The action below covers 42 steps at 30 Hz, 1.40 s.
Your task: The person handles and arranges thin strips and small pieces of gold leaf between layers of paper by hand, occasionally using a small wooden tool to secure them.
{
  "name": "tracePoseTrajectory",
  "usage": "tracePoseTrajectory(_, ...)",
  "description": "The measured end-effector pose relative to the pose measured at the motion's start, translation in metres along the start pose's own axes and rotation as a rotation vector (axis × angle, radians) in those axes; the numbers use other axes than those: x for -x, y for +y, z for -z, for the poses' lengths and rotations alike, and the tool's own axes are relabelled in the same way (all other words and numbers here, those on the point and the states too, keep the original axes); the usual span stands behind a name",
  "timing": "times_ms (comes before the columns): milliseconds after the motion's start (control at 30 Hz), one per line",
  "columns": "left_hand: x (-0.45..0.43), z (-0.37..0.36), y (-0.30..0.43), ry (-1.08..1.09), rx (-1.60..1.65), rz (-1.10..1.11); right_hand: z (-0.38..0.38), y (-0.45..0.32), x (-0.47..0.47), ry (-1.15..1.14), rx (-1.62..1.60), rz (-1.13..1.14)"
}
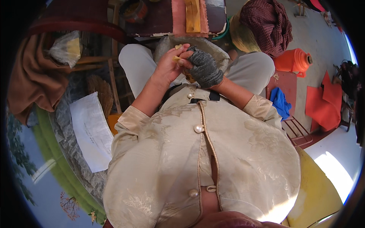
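My left hand (170,61), bare, is raised over my lap with small thin yellow pieces (178,46) at its fingers. My right hand (204,67) wears a dark grey knitted fingerless glove; its bare fingertips meet the left hand's fingers near another yellow piece (176,58). Whether the right fingers grip a piece cannot be told. Below both hands, an open whitish woven sack (205,44) lies between my knees, with yellowish pieces partly visible inside. Just beyond it, a yellow strip (193,17) lies on a pink cloth (176,20) on a dark tabletop (159,28).
A round container (133,11) stands on the tabletop's left. A checked cloth (268,25) and an orange flask (295,61) are at right, near a blue cloth (280,102) on a red seat. At left are a plastic bag (67,50), brown cloth (37,79) and straw broom (101,92).
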State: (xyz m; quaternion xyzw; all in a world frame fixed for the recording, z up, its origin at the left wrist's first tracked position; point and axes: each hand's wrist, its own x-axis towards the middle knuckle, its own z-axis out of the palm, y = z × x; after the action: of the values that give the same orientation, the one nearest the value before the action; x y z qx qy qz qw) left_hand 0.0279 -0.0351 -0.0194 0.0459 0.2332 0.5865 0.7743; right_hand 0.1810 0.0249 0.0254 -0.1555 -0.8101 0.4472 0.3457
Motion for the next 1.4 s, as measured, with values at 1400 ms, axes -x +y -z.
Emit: tracePoseTrajectory(1400, -0.005, -0.058, 0.005, 0.354, -1.109, -0.830, 0.042, -0.001, -0.034, -0.090, -0.588, -0.671)
